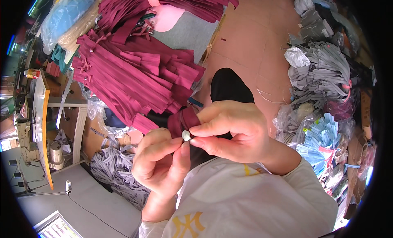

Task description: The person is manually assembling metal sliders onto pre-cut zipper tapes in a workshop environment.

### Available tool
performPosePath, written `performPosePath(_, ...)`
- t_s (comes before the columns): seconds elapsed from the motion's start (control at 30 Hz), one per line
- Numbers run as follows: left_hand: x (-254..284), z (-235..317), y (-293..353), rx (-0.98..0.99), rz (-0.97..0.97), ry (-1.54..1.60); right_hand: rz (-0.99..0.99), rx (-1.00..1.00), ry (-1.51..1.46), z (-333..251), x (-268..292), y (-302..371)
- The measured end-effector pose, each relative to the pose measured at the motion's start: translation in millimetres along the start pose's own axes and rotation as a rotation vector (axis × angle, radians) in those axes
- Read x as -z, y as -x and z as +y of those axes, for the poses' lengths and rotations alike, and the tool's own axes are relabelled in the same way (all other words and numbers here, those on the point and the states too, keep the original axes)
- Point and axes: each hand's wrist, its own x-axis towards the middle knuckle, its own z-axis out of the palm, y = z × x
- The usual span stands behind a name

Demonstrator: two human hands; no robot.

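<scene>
A person in a white top is working over a cluttered sewing-room floor, both hands raised close to the camera at the centre of the view. The left hand (159, 160) and the right hand (229, 131) are meeting fingertip to fingertip, thumbs and forefingers pressed together on a small silvery-white button (186, 135) sitting at the near end of a folded maroon fabric strip (183, 120). The button is lying right at the pinch, between the two thumb tips, with the strip rising out of the grip. The strip's long axis is running up and slightly left, away from the person, toward a large heap of maroon strips (135, 70) spread over the upper left.

Clear plastic bags (69, 21) holding blue and pale cloth are lying at the top left behind that heap. At the right edge, a white plastic bag (297, 57) is sitting among bundles of grey strips (327, 70), and below them a bundle of light blue strips (321, 143), tied with a pink band, is resting in crinkled clear plastic. More grey strips (116, 168) are piled on the floor under the left hand. A yellow-edged table (41, 115) is standing at the far left, a white cable trailing near its foot.
</scene>
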Motion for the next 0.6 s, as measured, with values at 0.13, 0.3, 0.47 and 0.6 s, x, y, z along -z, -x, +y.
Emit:
performPosePath(0.13, -1.4, -1.8, -1.3, -0.043, -0.008, -0.033, 0.020, -0.054, 0.028, -3.1, -1.1, 1.6)
performPosePath(0.3, 0.4, -0.9, -4.1, -0.153, -0.072, -0.135, 0.018, 0.036, 0.141, -0.7, -0.5, 3.4)
performPosePath(0.47, 1.2, -0.3, -5.1, -0.196, -0.079, -0.168, -0.005, 0.160, 0.198, 0.7, 0.0, 1.8)
performPosePath(0.6, 3.2, 1.0, -5.3, -0.180, -0.103, -0.177, -0.008, 0.086, 0.152, -1.9, -0.9, 1.4)
